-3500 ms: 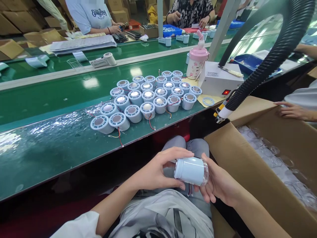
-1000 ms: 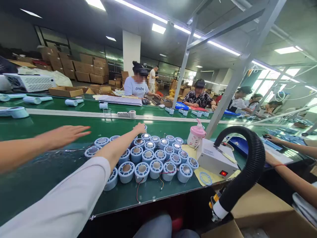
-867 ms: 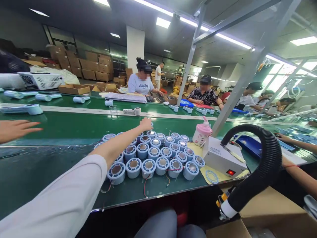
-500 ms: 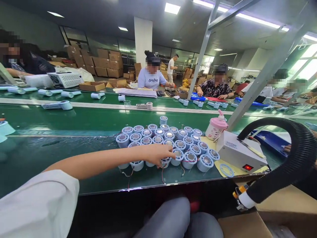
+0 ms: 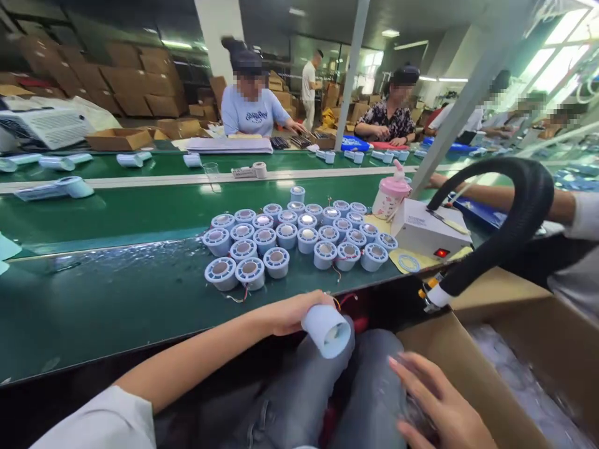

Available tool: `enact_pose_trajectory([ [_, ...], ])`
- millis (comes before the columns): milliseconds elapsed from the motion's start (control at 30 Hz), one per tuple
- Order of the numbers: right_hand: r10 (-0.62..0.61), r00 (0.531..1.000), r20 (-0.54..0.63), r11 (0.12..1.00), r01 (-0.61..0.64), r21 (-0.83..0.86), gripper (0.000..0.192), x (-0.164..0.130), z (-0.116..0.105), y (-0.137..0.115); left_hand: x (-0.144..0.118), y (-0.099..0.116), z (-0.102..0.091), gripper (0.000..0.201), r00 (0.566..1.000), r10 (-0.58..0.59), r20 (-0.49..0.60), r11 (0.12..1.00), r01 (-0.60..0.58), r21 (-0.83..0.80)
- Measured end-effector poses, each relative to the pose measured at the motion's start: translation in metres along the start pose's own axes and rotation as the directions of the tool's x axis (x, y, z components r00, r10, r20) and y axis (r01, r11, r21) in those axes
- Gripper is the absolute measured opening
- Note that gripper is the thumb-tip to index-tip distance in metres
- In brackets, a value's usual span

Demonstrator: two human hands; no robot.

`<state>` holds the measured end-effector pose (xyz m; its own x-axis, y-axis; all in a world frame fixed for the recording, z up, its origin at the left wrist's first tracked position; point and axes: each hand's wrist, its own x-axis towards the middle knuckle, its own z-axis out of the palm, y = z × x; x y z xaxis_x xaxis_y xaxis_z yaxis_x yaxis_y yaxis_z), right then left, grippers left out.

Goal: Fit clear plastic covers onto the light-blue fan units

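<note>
My left hand [image 5: 304,310] is closed around a light-blue cylindrical housing [image 5: 327,332], held above my lap just off the table edge. Its hollow end is tilted down toward me, and thin red and yellow wires stick out behind it. Low on the right, my right hand [image 5: 442,402] curves its fingers round a blurred, see-through piece [image 5: 415,408] that looks like clear plastic. Similar blue housings [image 5: 276,262] stand upright in a cluster on the green table, with slotted rings and round metal centres on top. A gap shows in their front row.
A white box with a lit red switch [image 5: 433,227] and a thick black hose [image 5: 519,206] stand right, beside a pink cup [image 5: 390,194]. Below is an open carton [image 5: 468,349] holding clear plastic pieces. A co-worker's arm [image 5: 505,198] reaches in at right. Blue handled parts [image 5: 58,188] lie across the belt.
My left hand has moved from the cluster toward my lap, bringing one housing with it. My right hand has come into view at lower right. The view has tilted down.
</note>
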<state>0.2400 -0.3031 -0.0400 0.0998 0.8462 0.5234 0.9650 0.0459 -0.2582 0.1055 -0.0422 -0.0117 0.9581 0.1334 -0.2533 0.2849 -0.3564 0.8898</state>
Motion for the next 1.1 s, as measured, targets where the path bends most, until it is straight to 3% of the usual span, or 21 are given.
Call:
enact_pose_trajectory([
  [100, -0.007, 0.999, 0.053, 0.995, 0.012, -0.098, 0.044, 0.014, 0.010, -0.024, 0.005, -0.008, 0.032, 0.037, 0.954, -0.058, 0.295, 0.971, 0.123, -0.207],
  [167, 0.007, 0.993, 0.120, 0.994, 0.006, -0.112, 0.049, 0.027, 0.010, -0.032, 0.006, -0.012, 0.040, 0.041, 0.908, -0.068, 0.414, 0.936, 0.201, -0.288],
  [367, -0.038, 0.965, 0.258, 0.994, 0.063, -0.091, 0.052, 0.035, 0.003, -0.034, 0.008, -0.026, 0.045, 0.083, 0.816, -0.108, 0.568, 0.851, 0.371, -0.372],
  [433, -0.056, 0.956, 0.289, 0.993, 0.082, -0.080, 0.053, 0.031, 0.005, -0.033, 0.007, -0.025, 0.047, 0.094, 0.804, -0.107, 0.585, 0.858, 0.372, -0.354],
  [533, 0.025, 0.952, 0.306, 0.995, 0.005, -0.097, 0.052, 0.027, 0.011, -0.033, 0.005, -0.015, 0.045, 0.085, 0.800, -0.076, 0.595, 0.911, 0.298, -0.285],
  [667, 0.131, 0.910, 0.394, 0.991, -0.127, -0.036, 0.032, 0.024, 0.016, -0.032, 0.000, 0.002, 0.038, 0.044, 0.799, -0.054, 0.599, 0.967, 0.192, -0.168],
  [767, 0.196, 0.849, 0.490, 0.959, -0.271, 0.086, 0.018, 0.022, 0.014, -0.032, -0.006, 0.008, 0.034, 0.020, 0.861, 0.002, 0.508, 0.997, 0.036, -0.065],
  [900, 0.279, 0.800, 0.532, 0.820, -0.487, 0.301, 0.013, 0.019, 0.010, -0.033, -0.015, 0.009, 0.032, 0.019, 0.955, 0.130, 0.265, 0.988, -0.147, 0.047],
  [967, 0.316, 0.816, 0.484, 0.803, -0.501, 0.322, 0.019, 0.017, 0.010, -0.033, -0.019, 0.009, 0.034, 0.020, 0.967, 0.166, 0.191, 0.980, -0.183, 0.075],
  [1100, 0.272, 0.932, 0.238, 0.952, -0.297, 0.073, 0.032, 0.016, 0.013, -0.036, -0.020, 0.010, 0.040, 0.020, 0.972, 0.146, 0.187, 0.977, -0.171, 0.127],
])
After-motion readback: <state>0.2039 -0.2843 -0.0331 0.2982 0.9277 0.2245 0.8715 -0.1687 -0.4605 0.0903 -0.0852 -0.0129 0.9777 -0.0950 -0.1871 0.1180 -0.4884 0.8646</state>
